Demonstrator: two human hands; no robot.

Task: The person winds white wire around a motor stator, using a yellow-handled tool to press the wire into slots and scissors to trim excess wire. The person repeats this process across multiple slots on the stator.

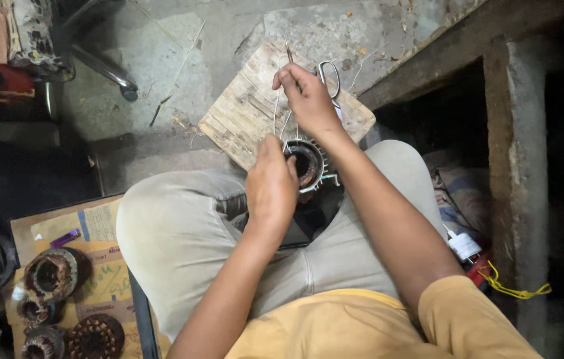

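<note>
Steadying stator on lap, left hand gripped rim; right hand pinched needle, pulling thread taut above. Scissors lay on board, within reach.

I sit in a motor repair workshop: wound stators on cardboard at lower left, scissors on a scarred wooden board, bare concrete floor.

Flat printed cardboard sheet, tan/yellow w/ blue stripe, on floor lower left.
</note>
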